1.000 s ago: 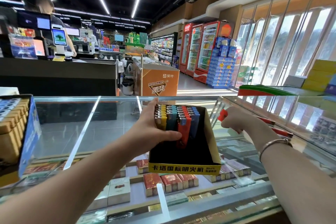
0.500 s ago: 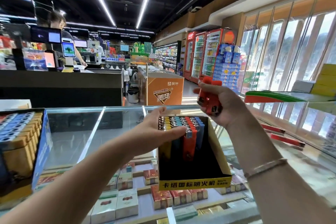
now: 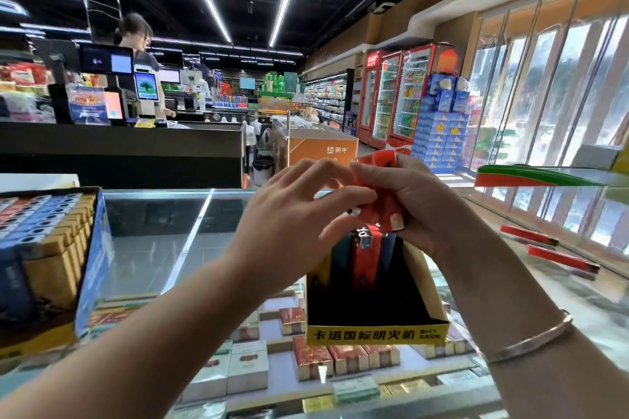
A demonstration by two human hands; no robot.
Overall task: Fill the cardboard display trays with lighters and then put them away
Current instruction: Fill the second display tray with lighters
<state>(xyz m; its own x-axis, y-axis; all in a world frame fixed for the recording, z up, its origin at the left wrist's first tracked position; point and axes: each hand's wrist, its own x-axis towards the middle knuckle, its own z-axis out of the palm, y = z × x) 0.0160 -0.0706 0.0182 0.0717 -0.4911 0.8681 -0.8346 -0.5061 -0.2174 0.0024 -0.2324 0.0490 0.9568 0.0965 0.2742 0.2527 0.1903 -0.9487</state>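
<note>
A black cardboard display tray (image 3: 376, 333) with a yellow front strip stands on the glass counter, partly filled with upright lighters (image 3: 362, 262) at its back. Above it my right hand (image 3: 413, 204) grips a bundle of red lighters (image 3: 383, 187). My left hand (image 3: 296, 214) reaches over from the left, its fingertips pinching the same bundle. The bundle hides the tops of the lighters in the tray. Two loose red lighters (image 3: 561, 257) lie on the glass to the right.
A blue tray (image 3: 93, 269) packed with lighters stands at the left on the glass counter (image 3: 153, 241). Cigarette packs (image 3: 246, 367) show under the glass. A person stands behind the black checkout desk (image 3: 136, 146) at the far left. Drink fridges line the back right.
My left hand has left the lighters in the tray and risen to the red bundle. My right hand brought the bundle from the right to above the tray.
</note>
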